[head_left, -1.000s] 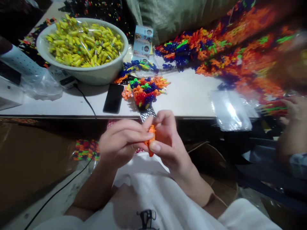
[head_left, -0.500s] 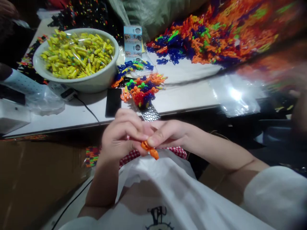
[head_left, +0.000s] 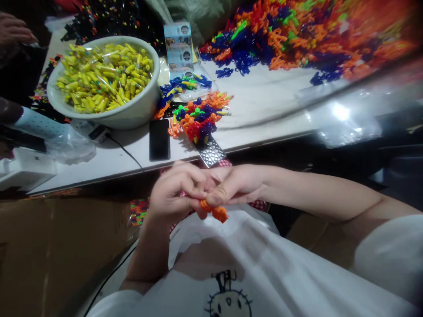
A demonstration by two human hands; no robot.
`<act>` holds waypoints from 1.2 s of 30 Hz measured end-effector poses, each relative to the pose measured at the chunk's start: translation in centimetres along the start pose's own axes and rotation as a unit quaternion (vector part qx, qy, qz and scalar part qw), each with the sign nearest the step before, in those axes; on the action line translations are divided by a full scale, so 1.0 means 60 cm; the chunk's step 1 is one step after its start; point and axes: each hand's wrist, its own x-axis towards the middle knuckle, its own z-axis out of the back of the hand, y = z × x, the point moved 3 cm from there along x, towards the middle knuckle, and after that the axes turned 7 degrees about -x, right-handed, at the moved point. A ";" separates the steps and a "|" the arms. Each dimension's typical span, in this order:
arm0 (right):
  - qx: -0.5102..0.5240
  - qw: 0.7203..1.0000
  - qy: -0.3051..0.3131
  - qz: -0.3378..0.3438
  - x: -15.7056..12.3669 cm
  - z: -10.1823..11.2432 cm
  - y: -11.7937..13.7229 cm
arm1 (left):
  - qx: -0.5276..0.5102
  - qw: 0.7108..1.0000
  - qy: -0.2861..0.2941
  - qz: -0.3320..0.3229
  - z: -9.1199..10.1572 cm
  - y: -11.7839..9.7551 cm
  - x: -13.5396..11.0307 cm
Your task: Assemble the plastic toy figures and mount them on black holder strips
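Note:
Close above my lap, my left hand point(head_left: 180, 191) and my right hand point(head_left: 228, 187) meet fingertip to fingertip. Both are closed on one small orange plastic figure point(head_left: 220, 213), whose lower end sticks out below the fingers. The rest of it is hidden by my thumbs and fingers. Just beyond my hands, on the table edge, lies a cluster of orange, blue, red and green plastic figures point(head_left: 200, 119) with yellow pieces among them. It rests partly over a perforated metal strip point(head_left: 211, 153).
A white basin point(head_left: 132, 112) full of yellow wrapped pieces stands left. Nearby lie a black phone point(head_left: 159, 140), a cable point(head_left: 124, 152) and a blue printed card point(head_left: 178, 46). Colourful figures point(head_left: 284, 39) pile up at back right, beside clear plastic bags point(head_left: 346, 123). Another person's hand point(head_left: 15, 31) shows far left.
My view has shifted, so the hands appear slightly farther right. Both still hold the orange figure, which is turned a little. Another person's hand shows more clearly at the far left.

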 end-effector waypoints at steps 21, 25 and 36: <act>0.108 0.873 -0.425 0.213 -0.011 0.041 -0.093 | 0.039 0.943 -0.288 0.164 -0.078 0.074 -0.080; 0.013 0.859 -0.464 0.217 -0.026 0.048 -0.111 | 0.065 0.938 -0.298 0.162 -0.077 0.079 -0.081; -0.761 0.603 -0.163 0.178 -0.047 0.026 0.010 | 0.051 0.987 -0.047 0.142 -0.019 0.038 -0.062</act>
